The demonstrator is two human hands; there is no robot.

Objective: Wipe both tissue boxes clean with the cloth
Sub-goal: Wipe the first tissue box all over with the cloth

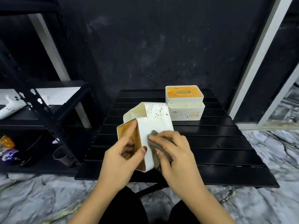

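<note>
A white tissue box (153, 120) with a wooden lid is tipped on its side above the black slatted table (210, 143); dark specks dot its upper white face. My left hand (123, 157) grips it at the lid end, fingers in the lid's slot. My right hand (174, 152) presses a grey cloth (155, 143) against the box's white side. A second white tissue box (184, 102), with an orange-stained wooden lid and stains on its front, stands upright at the table's far side.
A black metal shelf rack (48, 120) stands to the left, holding a white device (11, 105), a dark cup (62, 156) and snack packets (8, 149). A dark wall is behind the table. The floor is grey marble. My dark-clothed knees show at the bottom.
</note>
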